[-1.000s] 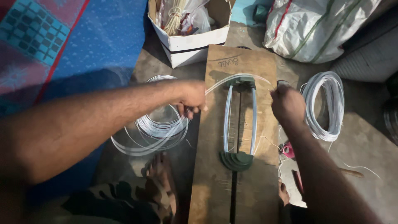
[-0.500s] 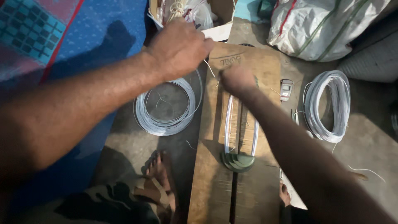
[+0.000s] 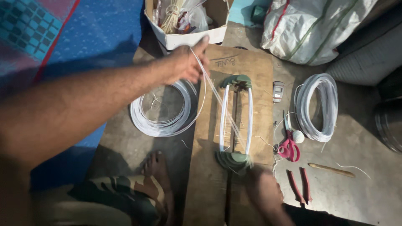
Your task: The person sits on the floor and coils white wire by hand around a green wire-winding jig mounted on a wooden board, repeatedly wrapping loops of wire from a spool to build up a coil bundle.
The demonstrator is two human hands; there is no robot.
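- Left hand (image 3: 186, 62): raised over the wooden board (image 3: 234, 125), fingers pinching one white wire (image 3: 217, 98).
- Right hand (image 3: 264, 192): blurred at the winding frame (image 3: 235, 121); grip cannot be told.
- Two wire coils (image 3: 165, 111) on the floor.

1 head view, steeply down, close.

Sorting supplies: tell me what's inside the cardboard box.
Inside the cardboard box: a pale tied bundle of strips and crumpled clear plastic bags. Anything beneath them, and the box bottom, is covered.
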